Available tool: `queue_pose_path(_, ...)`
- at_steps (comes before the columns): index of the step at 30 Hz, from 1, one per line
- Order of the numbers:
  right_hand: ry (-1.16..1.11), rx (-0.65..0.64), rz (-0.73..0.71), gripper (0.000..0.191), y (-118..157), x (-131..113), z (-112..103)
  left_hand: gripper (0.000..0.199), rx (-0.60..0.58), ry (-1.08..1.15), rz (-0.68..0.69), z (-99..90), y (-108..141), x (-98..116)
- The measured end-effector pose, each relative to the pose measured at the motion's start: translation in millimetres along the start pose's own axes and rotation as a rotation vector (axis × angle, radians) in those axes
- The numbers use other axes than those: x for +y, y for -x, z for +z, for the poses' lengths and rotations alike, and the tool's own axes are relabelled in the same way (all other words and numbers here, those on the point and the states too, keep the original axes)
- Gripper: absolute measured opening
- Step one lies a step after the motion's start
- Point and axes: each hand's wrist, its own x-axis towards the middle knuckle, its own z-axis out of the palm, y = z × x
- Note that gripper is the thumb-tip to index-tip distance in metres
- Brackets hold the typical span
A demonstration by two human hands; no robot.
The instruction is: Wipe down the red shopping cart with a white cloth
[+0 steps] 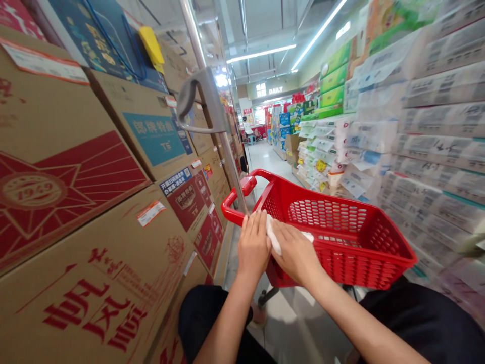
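A red shopping basket cart [326, 202] stands in front of me, its basket reaching to the right. My left hand [254, 242] lies over the cart's near edge, below the red handle [232, 207], with its fingers together and pointing forward. Close beside it, my right hand [295, 250] presses a white cloth [273, 235] against the same edge. Part of the cloth shows between the two hands, and a bit more sticks out past the right fingers. What lies under my left palm is hidden.
Stacked cardboard boxes [94, 263] line the left side. A metal pole [229, 162] with a grey handle [200, 101] rises near the cart. Plastic-wrapped packs [439, 136] are piled high on the right. The aisle floor [265, 154] runs ahead, with a person far off.
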Motion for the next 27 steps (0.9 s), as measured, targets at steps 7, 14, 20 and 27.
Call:
queue_pose_path(7,-0.123,-0.028,-0.086,0.061,6,11,-5,0.07,0.021,-0.036,-0.017,-0.2,2,-1)
queue_pose_path(14,-0.098,-0.037,0.003,0.057,2,10,-13,0.077,0.076,0.037,-0.033,3.8,2,4)
queue_pose_path(20,-0.186,0.008,-0.133,0.061,-12,-1,9,0.07,0.021,0.004,-0.002,-4.3,3,3)
queue_pose_path(27,0.089,-0.055,0.004,0.078,59,41,-12,0.075,-0.056,-0.052,-0.01,0.7,2,32)
